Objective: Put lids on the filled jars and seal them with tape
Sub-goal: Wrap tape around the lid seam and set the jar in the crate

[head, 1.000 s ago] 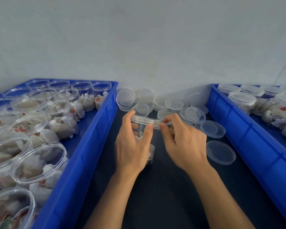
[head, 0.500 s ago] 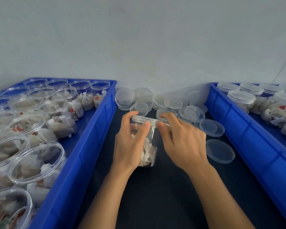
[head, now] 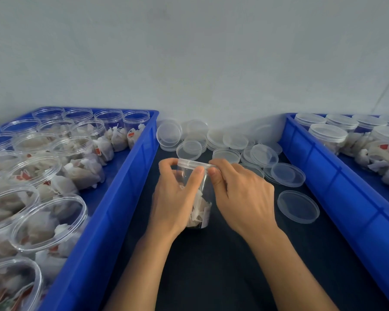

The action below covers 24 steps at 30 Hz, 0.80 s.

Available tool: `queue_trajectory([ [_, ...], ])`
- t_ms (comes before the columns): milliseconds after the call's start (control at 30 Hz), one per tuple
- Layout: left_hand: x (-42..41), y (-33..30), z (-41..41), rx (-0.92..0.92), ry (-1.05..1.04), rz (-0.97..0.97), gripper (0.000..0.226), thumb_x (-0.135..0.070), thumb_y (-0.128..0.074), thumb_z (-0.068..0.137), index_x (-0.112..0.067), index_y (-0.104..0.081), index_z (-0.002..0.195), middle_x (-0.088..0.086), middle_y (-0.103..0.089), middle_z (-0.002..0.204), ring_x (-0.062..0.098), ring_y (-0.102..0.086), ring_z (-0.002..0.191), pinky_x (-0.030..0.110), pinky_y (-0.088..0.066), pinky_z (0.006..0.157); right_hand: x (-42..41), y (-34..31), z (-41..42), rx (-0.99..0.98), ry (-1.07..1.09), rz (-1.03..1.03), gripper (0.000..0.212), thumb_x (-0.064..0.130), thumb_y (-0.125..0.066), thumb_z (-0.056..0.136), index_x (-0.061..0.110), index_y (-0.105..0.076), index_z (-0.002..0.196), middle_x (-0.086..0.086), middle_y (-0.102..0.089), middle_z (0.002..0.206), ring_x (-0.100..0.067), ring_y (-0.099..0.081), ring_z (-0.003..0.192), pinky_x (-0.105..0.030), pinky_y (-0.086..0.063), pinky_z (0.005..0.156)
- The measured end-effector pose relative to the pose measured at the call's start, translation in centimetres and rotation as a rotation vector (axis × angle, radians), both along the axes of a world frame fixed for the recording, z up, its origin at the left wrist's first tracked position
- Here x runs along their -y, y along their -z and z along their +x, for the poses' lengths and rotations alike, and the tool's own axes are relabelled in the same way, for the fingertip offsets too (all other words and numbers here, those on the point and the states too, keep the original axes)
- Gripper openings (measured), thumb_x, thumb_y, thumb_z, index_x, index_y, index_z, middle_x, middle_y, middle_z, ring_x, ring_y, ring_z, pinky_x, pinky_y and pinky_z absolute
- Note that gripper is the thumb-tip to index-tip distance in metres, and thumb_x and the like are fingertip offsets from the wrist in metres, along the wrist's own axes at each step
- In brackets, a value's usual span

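A clear plastic jar filled with white tea bags stands on the dark table between two blue crates. A clear lid sits on its top. My left hand grips the jar's left side, thumb up at the lid's rim. My right hand holds the right side, fingers curled round the lid's edge and thumb pressed against the jar wall just under the lid. No tape is in view.
The left blue crate holds several open filled jars. The right blue crate holds lidded jars. Loose clear lids lie scattered behind and to the right of my hands, up to the wall.
The lid has come down from a tilted position onto the jar's mouth. Both hands have closed in round the jar's top.
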<state>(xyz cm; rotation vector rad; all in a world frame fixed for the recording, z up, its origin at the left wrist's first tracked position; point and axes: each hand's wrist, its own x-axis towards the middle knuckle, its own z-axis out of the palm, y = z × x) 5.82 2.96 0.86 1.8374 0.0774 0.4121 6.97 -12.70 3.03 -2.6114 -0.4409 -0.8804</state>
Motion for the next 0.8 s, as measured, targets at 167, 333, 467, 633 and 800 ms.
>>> queue_trajectory([
  [167, 0.1, -0.1, 0.1, -0.014, -0.011, -0.162, 0.044, -0.080, -0.060, 0.076, -0.053, -0.056, 0.111, -0.017, -0.074, 0.106, 0.003, -0.075, 0.092, 0.043, -0.062, 0.086, 0.0, -0.3, -0.1, -0.046, -0.017, -0.020, 0.050, 0.053, -0.018, 0.110, 0.036, -0.058, 0.135, 0.012, -0.068, 0.094, -0.016, -0.066, 0.080, -0.032, -0.038, 0.054],
  [333, -0.3, -0.1, 0.2, 0.022, -0.056, -0.303, 0.040, -0.069, -0.063, 0.083, -0.040, -0.063, 0.110, -0.009, -0.076, 0.102, 0.018, -0.077, 0.091, 0.060, -0.061, 0.089, 0.4, 0.2, 0.4, -0.356, -0.216, 0.220, 0.041, 0.050, -0.026, 0.109, 0.050, -0.040, 0.148, 0.024, -0.057, 0.070, -0.007, -0.055, 0.065, -0.037, -0.044, 0.066],
  [467, -0.6, -0.1, 0.1, 0.044, -0.067, -0.220, 0.037, -0.073, -0.059, 0.080, -0.046, -0.062, 0.105, -0.017, -0.075, 0.102, 0.009, -0.075, 0.089, 0.054, -0.062, 0.088, 1.0, 0.2, 1.2, -0.400, -0.284, 0.377, 0.032, 0.049, -0.046, 0.108, 0.054, -0.046, 0.139, 0.007, -0.063, 0.068, -0.008, -0.054, 0.058, -0.031, -0.042, 0.062],
  [633, -0.9, -0.2, -0.1, 0.055, -0.084, -0.180, 0.047, -0.074, -0.057, 0.079, -0.040, -0.062, 0.111, -0.019, -0.074, 0.100, 0.007, -0.074, 0.088, 0.045, -0.061, 0.085, 1.6, 0.1, 1.4, -0.464, -0.318, 0.386, 0.025, 0.051, -0.052, 0.106, 0.054, -0.056, 0.130, 0.001, -0.063, 0.072, -0.012, -0.059, 0.064, -0.033, -0.050, 0.063],
  [800, -1.6, -0.4, -0.2, 0.066, -0.109, -0.078, 0.040, -0.072, -0.057, 0.084, -0.042, -0.060, 0.111, -0.016, -0.073, 0.095, 0.004, -0.071, 0.081, 0.032, -0.051, 0.072, 2.2, -0.5, 1.4, -0.436, -0.267, 0.300, 0.025, 0.050, -0.046, 0.107, 0.053, -0.060, 0.127, 0.018, -0.067, 0.076, -0.004, -0.066, 0.086, -0.036, -0.053, 0.077],
])
